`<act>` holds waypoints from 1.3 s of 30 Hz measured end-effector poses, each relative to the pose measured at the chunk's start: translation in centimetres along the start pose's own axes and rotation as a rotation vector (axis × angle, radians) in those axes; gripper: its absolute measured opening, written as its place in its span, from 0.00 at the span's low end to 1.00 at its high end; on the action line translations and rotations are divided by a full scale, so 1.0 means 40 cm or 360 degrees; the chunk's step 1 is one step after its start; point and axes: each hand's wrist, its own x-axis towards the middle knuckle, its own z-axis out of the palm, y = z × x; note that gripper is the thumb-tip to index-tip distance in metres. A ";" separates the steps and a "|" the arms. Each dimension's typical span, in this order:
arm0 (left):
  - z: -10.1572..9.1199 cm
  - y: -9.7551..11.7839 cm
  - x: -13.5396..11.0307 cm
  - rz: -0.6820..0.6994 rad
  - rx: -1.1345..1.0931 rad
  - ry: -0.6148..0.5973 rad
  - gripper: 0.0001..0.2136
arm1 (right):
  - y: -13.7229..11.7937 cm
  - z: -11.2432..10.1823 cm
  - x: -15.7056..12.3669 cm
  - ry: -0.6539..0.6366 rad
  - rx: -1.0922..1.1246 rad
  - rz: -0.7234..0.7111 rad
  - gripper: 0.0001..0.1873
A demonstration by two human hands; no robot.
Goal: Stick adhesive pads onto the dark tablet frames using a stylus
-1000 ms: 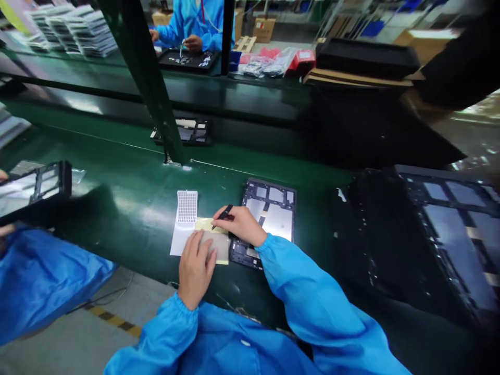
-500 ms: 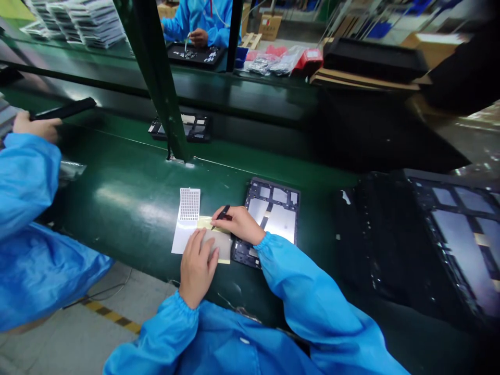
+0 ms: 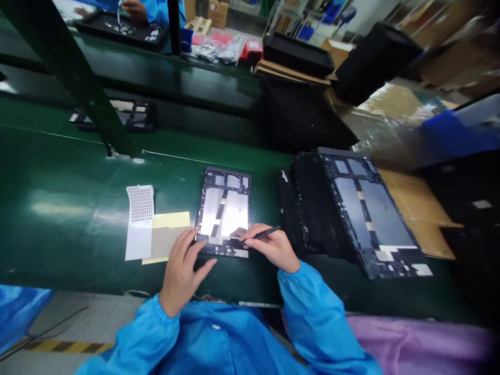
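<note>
A tablet frame (image 3: 236,211) with a silvery plate and a dark strip lies flat on the green bench in front of me. My right hand (image 3: 271,247) pinches slim black tweezers (image 3: 267,233), their tip over the frame's lower part. Fingers apart, my left hand (image 3: 183,271) rests at the frame's lower left corner, its fingertips touching the edge. Just left of it lie a yellow-backed sheet with a greyish film (image 3: 166,242) and a white sheet of small printed labels (image 3: 140,204), its top curling up.
At the right stand stacked tablet frames (image 3: 363,203) beside brown cardboard (image 3: 414,208). A green post (image 3: 78,83) rises at the left, with another device frame (image 3: 142,114) behind it. Across the bench, a co-worker's hand (image 3: 135,9) is over a black tray (image 3: 88,26).
My right hand has moved with the tweezers from the yellow sheet to the tablet frame. My left hand has left the sheet for the frame's edge. The view has swung right.
</note>
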 end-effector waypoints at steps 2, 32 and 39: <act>0.022 0.021 0.012 -0.0014 -0.0080 -0.0063 0.19 | 0.021 0.004 -0.013 -0.0027 -0.0023 -0.0041 0.09; -0.058 -0.068 0.008 -0.0076 0.0134 0.0125 0.15 | 0.014 0.004 -0.039 0.0196 -0.0110 -0.0317 0.04; -0.169 -0.233 -0.032 -0.0150 0.0443 0.0096 0.10 | -0.021 0.095 0.097 0.0057 -0.0176 -0.0271 0.05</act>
